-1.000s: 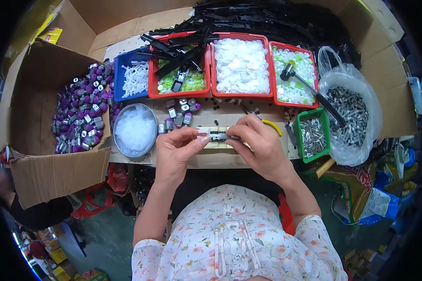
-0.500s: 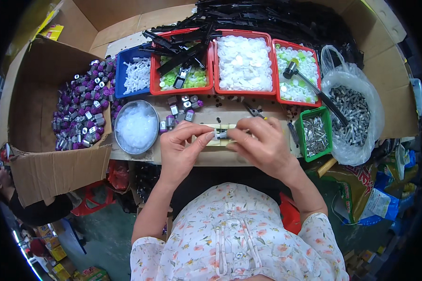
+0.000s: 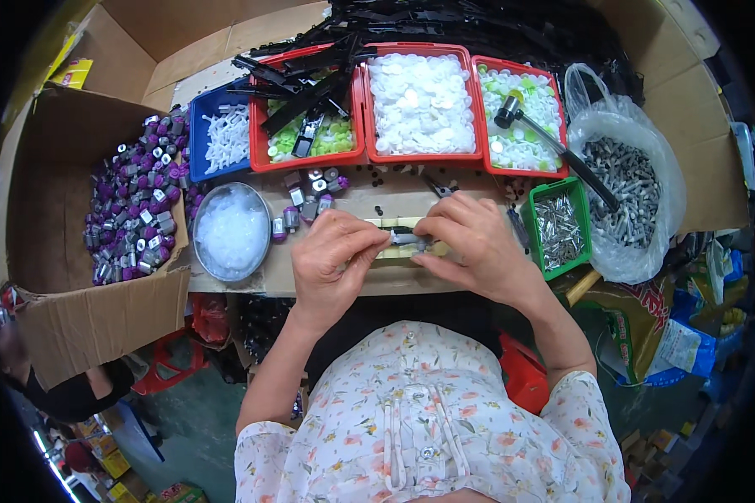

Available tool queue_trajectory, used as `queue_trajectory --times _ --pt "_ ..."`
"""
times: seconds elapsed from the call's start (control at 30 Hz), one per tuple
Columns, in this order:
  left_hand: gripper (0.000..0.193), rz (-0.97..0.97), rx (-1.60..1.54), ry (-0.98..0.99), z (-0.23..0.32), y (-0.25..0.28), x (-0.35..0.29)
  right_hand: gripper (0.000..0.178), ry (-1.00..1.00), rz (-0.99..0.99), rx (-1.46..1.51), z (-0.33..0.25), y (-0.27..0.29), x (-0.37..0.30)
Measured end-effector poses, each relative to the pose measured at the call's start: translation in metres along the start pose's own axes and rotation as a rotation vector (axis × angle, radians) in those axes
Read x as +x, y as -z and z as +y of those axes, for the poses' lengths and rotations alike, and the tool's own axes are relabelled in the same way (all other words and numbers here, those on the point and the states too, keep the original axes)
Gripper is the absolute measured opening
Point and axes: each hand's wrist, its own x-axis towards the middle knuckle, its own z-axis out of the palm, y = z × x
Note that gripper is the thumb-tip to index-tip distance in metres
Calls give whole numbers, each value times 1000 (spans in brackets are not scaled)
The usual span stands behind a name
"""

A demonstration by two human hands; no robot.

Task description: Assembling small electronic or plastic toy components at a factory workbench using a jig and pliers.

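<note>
In front of me a cream-coloured block fixture (image 3: 392,254) lies on the cardboard-topped bench. On it rests a small assembly (image 3: 404,239), a white and grey piece with a dark part behind it, mostly covered by fingers. My left hand (image 3: 334,258) is closed, thumb and forefinger pinching the white left end of the piece. From the other side my right hand (image 3: 481,251) bends over the fixture, thumb and fingers closed around the right end. What lies under its fingertips is hidden. Silver and purple motors (image 3: 279,225) stand beyond my left hand.
A round metal bowl (image 3: 197,243) of whitish, translucent stuff sits at left, beside a carton of motors (image 3: 147,201). Several bins line the back: a blue bin (image 3: 200,147) and a red bin (image 3: 369,126) among them. A hammer (image 3: 591,178) lies across green bin (image 3: 537,235) and plastic bag (image 3: 658,256).
My left fingers have curled in more, and my right fingers have settled around the piece's right end. The whole view has shifted slightly, with the bins now further left.
</note>
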Motion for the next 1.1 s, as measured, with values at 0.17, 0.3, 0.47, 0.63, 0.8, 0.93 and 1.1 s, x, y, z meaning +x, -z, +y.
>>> queue_trajectory --times 0.17,0.3,0.47,0.63,0.8,0.93,1.1 --pt "27 -20 106 -40 -2 0 1 27 -16 -42 -81 5 4 -3" --pt "32 -29 202 -123 -14 0 -10 27 -28 -126 -226 8 10 -5" --pt "32 -96 300 -184 -16 -8 -15 27 -29 -153 -239 8 4 -6" --pt "30 -111 316 -164 -15 -12 -15 27 -12 -152 -213 10 -4 -4" --pt "28 -127 343 -165 -14 -16 -10 31 -35 -93 -123 15 -7 -8" --pt "26 -136 323 -150 -12 -22 -5 29 -56 -20 10 22 -9 -14" --pt "23 -181 336 -172 -16 -22 -3 21 -88 67 88 24 -16 -16"
